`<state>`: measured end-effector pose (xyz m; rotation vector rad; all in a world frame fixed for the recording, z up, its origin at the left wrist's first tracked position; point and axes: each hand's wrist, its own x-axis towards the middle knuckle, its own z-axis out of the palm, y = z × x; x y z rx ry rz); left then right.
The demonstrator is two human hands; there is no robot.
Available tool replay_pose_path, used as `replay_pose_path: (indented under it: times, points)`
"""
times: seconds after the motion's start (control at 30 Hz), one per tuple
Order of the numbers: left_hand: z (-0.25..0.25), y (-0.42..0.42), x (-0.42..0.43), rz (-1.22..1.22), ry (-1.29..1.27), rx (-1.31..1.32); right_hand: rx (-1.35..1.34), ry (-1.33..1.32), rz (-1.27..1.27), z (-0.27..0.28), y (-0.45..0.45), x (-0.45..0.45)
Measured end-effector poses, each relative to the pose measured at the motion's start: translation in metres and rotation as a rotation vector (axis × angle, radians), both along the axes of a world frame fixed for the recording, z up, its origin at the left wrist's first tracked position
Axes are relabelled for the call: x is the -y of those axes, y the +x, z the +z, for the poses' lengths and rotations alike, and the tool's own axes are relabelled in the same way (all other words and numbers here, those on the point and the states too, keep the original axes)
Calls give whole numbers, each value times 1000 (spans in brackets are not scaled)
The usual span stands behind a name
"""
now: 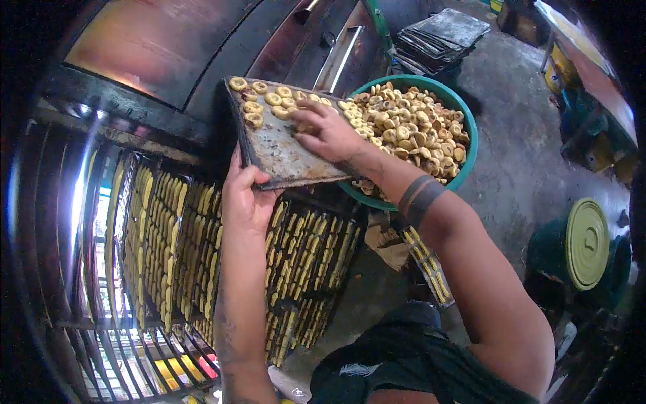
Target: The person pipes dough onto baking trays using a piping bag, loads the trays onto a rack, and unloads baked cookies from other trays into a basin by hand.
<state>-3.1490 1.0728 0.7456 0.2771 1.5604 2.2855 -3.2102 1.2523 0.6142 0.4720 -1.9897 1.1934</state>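
My left hand (247,195) grips the near left corner of a worn metal baking tray (286,155), thumb on top and fingers underneath. The tray is tilted beside a green tub (473,128) heaped with round golden cookies (420,128). Several cookies (253,108) lie along the tray's far side; its near part is bare metal. Over the tray, my right hand (330,131) has its fingers spread among the cookies, touching some of them. Whether it grips any cookie is hidden.
A rack (309,256) below and left holds many trays of cookies. Metal oven doors (269,47) stand behind the tray. Stacked flat trays (441,37) lie at the back. A lidded bucket (587,244) stands at right, and a cardboard piece (388,248) lies on the floor.
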Motion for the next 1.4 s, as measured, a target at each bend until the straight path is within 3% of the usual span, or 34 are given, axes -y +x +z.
replay_pose_path:
  times: [0.13, 0.27, 0.33, 0.47, 0.57, 0.67, 0.8, 0.93, 0.97, 1.0, 1.07, 1.1, 1.17, 1.2, 1.27, 1.4]
  points:
    - [11, -11, -9, 46, -96, 20, 118, -35, -40, -49, -7, -34]
    - [21, -19, -17, 126, -283, 66, 156, 216, -256, -94, -12, -63]
    - [25, -35, -18, 148, -352, 51, 328, 368, -305, -116, -18, -84]
    - [30, -63, -21, 150, -368, -9, 693, 551, -589, -92, -10, -99]
    - [44, -68, -21, 185, -384, -106, 515, 204, -525, -98, -5, -92]
    - [55, -63, -35, 239, -474, -122, 446, 463, -368, -124, 37, -90]
    - [61, -50, -47, 252, -549, -216, 396, 687, -473, -144, 34, -101]
    - [70, -34, -60, 272, -560, -260, 677, 659, -451, -128, 10, -116]
    - [70, -53, -46, 314, -655, -242, 786, 665, -413, -116, 2, -122]
    - [73, -44, -49, 233, -590, -274, 1016, 681, -329, -84, -5, -126]
    - [81, -42, -49, 247, -636, -273, 795, 346, -459, -67, -39, -126]
    - [85, -49, -47, 239, -628, -243, 537, 89, -343, -33, -49, -120]
    - [87, -46, -43, 211, -627, -243, -17, -157, -151, 26, -67, -89]
    - [87, -40, -43, 210, -627, -268, 237, -155, 273, 78, -37, -94]
    - [83, -21, -57, 204, -633, -329, 66, -218, 235, 127, -5, -66]
    - [74, 4, -72, 190, -683, -418, -150, -220, -57, 133, -51, -45]
